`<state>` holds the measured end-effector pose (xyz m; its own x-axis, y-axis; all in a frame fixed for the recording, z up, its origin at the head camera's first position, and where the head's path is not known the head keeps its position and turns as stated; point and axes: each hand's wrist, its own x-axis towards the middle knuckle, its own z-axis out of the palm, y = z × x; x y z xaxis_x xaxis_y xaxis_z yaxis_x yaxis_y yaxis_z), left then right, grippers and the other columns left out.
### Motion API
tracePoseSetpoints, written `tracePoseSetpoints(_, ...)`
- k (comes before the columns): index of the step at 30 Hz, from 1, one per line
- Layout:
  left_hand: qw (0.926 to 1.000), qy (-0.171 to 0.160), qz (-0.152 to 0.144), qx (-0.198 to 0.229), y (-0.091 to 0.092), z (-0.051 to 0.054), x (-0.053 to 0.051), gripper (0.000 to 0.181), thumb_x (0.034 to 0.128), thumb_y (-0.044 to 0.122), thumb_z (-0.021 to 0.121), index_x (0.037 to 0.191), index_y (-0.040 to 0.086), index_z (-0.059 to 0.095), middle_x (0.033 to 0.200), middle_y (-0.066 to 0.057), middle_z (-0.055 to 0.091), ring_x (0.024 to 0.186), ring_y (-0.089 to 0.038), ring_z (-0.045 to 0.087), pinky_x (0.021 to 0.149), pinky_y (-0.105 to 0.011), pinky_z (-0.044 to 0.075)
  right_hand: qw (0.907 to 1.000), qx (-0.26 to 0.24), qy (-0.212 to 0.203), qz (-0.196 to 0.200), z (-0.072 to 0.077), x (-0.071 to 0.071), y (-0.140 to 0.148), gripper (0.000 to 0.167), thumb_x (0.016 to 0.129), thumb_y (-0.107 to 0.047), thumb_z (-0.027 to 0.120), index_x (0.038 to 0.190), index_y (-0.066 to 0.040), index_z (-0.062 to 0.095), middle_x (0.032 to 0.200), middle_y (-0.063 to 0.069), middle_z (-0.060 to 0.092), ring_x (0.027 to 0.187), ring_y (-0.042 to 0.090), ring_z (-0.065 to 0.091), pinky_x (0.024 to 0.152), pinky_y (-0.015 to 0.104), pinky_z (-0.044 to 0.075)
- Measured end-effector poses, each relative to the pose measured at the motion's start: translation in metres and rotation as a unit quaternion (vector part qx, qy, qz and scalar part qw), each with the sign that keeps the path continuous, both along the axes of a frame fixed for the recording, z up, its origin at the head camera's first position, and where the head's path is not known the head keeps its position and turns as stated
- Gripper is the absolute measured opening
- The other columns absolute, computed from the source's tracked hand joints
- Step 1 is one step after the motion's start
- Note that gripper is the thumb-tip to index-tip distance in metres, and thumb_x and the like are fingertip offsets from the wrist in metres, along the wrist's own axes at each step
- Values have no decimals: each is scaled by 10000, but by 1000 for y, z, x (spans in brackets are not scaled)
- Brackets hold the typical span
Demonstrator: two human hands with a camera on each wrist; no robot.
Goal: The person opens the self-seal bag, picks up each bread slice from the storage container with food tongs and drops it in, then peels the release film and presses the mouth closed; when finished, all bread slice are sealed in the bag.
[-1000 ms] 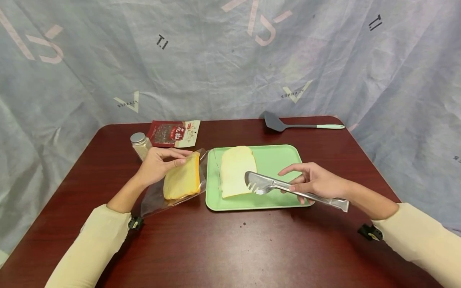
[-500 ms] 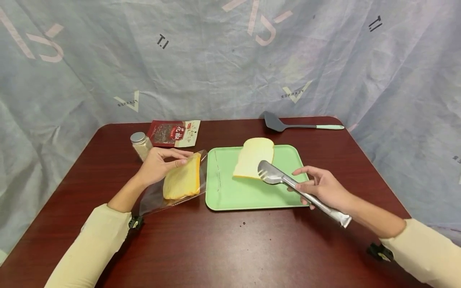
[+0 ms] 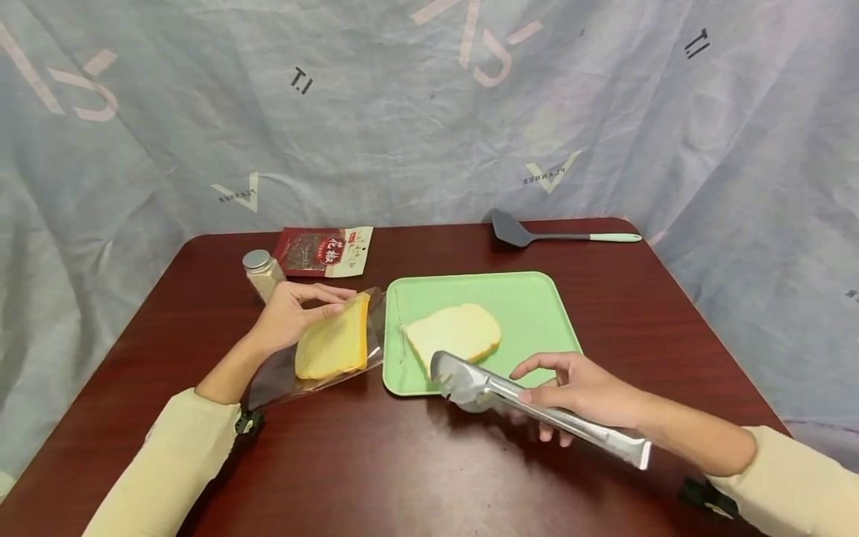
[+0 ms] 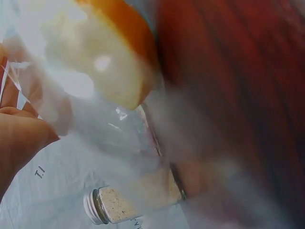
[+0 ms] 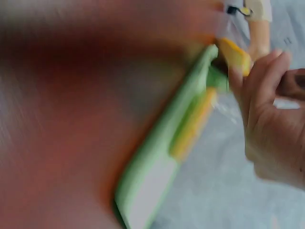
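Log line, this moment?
left hand: holds clear bag, bread inside | right hand: holds metal tongs | loose slice: on green tray | tongs-slice contact: unclear

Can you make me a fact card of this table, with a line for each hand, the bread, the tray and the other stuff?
Left hand: holds bagged bread by its top, in a clear bag
Right hand: holds metal tongs
Loose slice: on the tray; can't tell if the tongs touch it
Tray: green, right of the bag
Behind left hand: silver-lidded jar, red packet
Behind tray: spatula, pale handle
Table: dark reddish brown
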<state>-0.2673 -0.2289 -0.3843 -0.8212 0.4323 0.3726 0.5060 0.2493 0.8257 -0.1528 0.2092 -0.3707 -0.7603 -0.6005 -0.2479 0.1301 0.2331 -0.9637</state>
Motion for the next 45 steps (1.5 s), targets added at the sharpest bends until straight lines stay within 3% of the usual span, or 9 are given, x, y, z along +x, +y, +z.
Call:
tracePoseSetpoints(3,10000,-5,6,-9,0,-1,0,143,864,-60,718,998,-44,768,1104,-211,713,1065,-123,676,769,-248,563,9980,139,208,577,19,-10,18,393,950,-78,654,1307,1,508,903,265,698,627,326,692,504,438,565)
tracePoseSetpoints(8,9999,-58,56,-64,1,3,2,144,868,-45,722,1004,-40,768,1106,-191,718,1066,-115,673,768,-246,562,9935,690,427,800,38,-47,60,417,964,-65,630,1347,-7,476,948,254,693,659,384,683,533,486,566)
tracePoseSetpoints(14,9997,-63,159,-168,7,23,19,146,866,-95,696,1005,-115,734,1113,-255,695,1079,-124,671,770,-215,549,9880,1189,327,929,30,-103,98,442,991,-107,598,1379,14,425,1101,331,664,675,410,660,550,465,571)
tracePoseSetpoints(19,9999,-26,123,-50,4,24,20,141,857,-127,685,991,-129,729,1113,-285,682,1078,-111,670,769,-220,552,9865,1244,-80,1062,22,-122,96,460,989,-126,603,1400,-18,428,1176,353,626,693,378,653,559,385,569)
tracePoseSetpoints(22,9999,1,114,-1,2,20,18,141,853,-145,677,985,-138,726,1112,-303,674,1074,-91,669,769,-212,549,9858,1089,-270,1247,16,-131,90,443,996,-123,588,1405,-29,445,1191,362,615,691,342,659,551,351,561)
tracePoseSetpoints(28,10000,-26,65,41,-4,2,3,154,852,-154,672,990,-123,733,1126,-288,676,1079,-86,665,769,-211,548,9788,509,-707,1853,0,-145,75,421,1014,-77,536,1418,-8,438,1219,416,562,667,270,676,533,305,555)
tracePoseSetpoints(33,9999,-65,78,74,-5,-2,0,163,860,-110,694,1004,-65,757,1128,-234,697,1071,-66,664,769,-221,551,9701,50,-982,2217,-12,-149,64,396,1027,-55,493,1410,18,422,1225,446,533,653,207,671,527,290,545)
tracePoseSetpoints(40,9999,-15,44,118,-5,-3,0,146,863,-83,706,995,-54,762,1117,-219,706,1074,-83,669,769,-237,557,9768,22,-695,2024,-28,-144,55,374,1015,-67,538,1373,3,461,1201,413,570,619,190,652,513,283,530)
tracePoseSetpoints(45,9999,13,-11,126,-3,-5,-2,142,867,-69,710,1000,-56,761,1110,-216,709,1071,-95,673,776,-235,556,9826,181,-434,1797,-30,-137,52,382,979,-55,602,1330,8,467,1166,387,605,583,190,633,498,289,512)
